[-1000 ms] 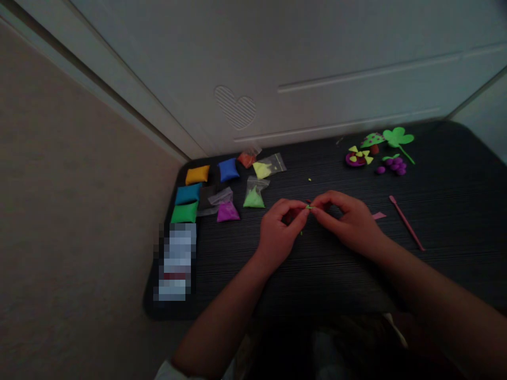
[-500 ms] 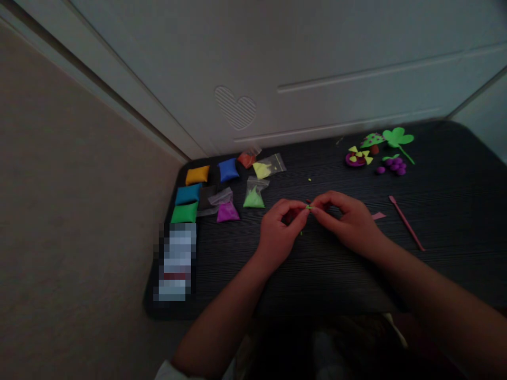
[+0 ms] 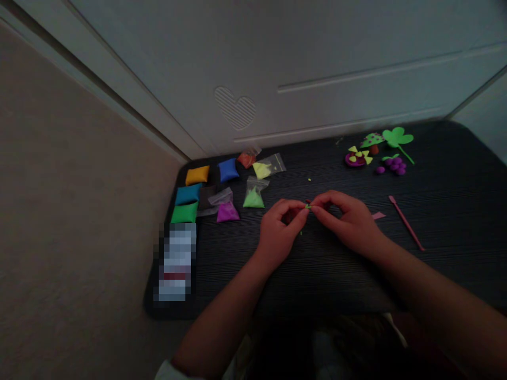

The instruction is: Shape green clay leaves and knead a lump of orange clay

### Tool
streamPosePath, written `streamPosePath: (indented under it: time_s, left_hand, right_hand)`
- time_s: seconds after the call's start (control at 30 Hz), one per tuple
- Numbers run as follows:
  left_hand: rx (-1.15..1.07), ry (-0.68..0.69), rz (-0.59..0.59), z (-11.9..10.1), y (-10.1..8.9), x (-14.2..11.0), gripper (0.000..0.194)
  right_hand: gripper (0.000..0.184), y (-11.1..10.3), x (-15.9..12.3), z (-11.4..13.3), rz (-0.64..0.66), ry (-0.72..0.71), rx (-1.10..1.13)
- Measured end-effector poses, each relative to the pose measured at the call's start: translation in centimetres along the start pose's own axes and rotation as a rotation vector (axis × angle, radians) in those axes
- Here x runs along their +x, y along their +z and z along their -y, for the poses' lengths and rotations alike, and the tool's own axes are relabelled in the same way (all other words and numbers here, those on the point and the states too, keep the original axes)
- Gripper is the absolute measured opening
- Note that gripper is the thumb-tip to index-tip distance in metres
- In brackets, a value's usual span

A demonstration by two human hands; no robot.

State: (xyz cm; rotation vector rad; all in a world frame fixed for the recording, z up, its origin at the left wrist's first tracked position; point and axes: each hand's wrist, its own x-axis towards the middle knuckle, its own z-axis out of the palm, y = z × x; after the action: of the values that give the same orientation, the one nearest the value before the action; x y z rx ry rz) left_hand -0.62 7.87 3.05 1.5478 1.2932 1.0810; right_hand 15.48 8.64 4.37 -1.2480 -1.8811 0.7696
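Between the fingertips of both hands is a small piece of light green modelling clay [image 3: 308, 207]. My left hand [image 3: 279, 229] pinches it from the left with thumb and forefinger. From the right, my right hand [image 3: 348, 219] closes thumb and forefinger on its other side. A small dark reddish bit shows just behind the fingertips, partly hidden. Tiny clay crumbs lie on the black table [image 3: 317, 285], one beyond the hands and one by my left thumb. A pink modelling tool [image 3: 406, 222] and a flat pink piece [image 3: 379, 216] lie to the right.
Packets of coloured clay sit at the left, including a bag of light green clay [image 3: 254, 196] and a magenta one [image 3: 227, 211]. Finished clay figures stand at the back right: purple grapes [image 3: 395, 165], a green clover [image 3: 397, 137], a mushroom [image 3: 373, 140]. A white panel [image 3: 317, 63] rises behind.
The green clay piece has shifted very slightly to the left between the fingertips. Both hands otherwise keep almost the same position.
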Motion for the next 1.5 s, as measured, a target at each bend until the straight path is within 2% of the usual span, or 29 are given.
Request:
streamPosePath:
  time_s: [0.63,0.77,0.93,1.5]
  left_hand:
    - [-0.102,-0.078,0.016,0.22,0.11,0.08,0.016]
    - [-0.087,-0.067,0.031,0.28,0.11,0.13,0.015]
    - [-0.059,-0.050,0.067,0.18,0.06,0.05,0.014]
    - [-0.027,-0.045,0.074,0.07,-0.04,0.08,0.014]
  right_hand:
    - [0.014,0.02,-0.09,-0.11,-0.018,0.033,0.026]
    - [0.017,0.07,-0.16,-0.10,0.004,0.006,0.028]
    - [0.012,0.00,-0.10,0.05,0.031,-0.025,0.012]
    - [0.010,0.03,-0.10,0.01,0.033,-0.012,0.026]
